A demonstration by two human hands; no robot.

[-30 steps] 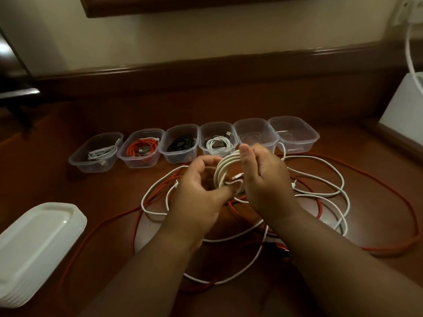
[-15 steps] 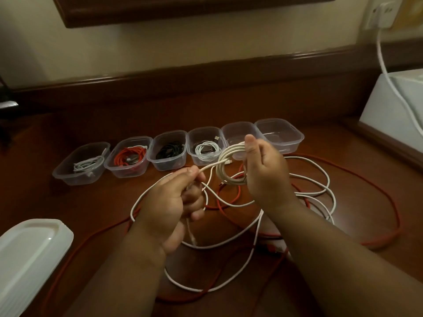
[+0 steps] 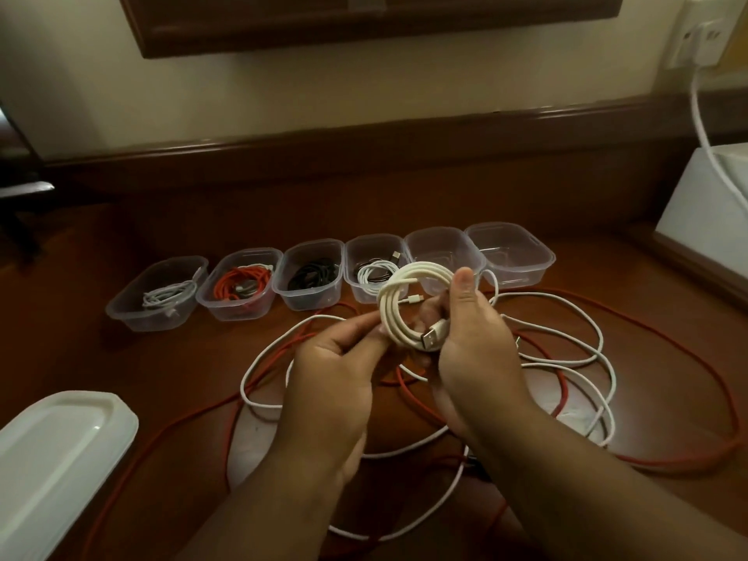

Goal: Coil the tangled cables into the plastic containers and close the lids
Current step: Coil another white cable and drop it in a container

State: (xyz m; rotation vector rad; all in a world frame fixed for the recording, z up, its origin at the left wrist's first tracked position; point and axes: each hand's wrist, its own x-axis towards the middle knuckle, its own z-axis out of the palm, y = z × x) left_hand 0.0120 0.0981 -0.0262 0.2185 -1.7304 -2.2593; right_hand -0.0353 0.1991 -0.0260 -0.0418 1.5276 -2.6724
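A coiled white cable (image 3: 398, 305) is held above the table between both hands. My right hand (image 3: 471, 342) grips its right side, with a USB plug sticking out near the palm. My left hand (image 3: 338, 358) pinches the coil's left edge. Several clear plastic containers stand in a row behind: one with a white cable (image 3: 160, 295), one with a red cable (image 3: 241, 285), one with a black cable (image 3: 309, 275), one with a white and dark cable (image 3: 374, 269), and two with no cable in them (image 3: 441, 247) (image 3: 510, 249). Loose white cable (image 3: 566, 358) and red cable (image 3: 668, 366) lie tangled on the table.
A stack of white lids (image 3: 52, 459) sits at the front left. A white box (image 3: 708, 204) stands at the right, with a white cord (image 3: 704, 127) running up to a wall socket. A raised wooden ledge (image 3: 364, 151) runs along the back of the table.
My left hand has brought the cable's free end back up to the coil, and the last loop has closed. The coil is now whole, with both plugs showing.
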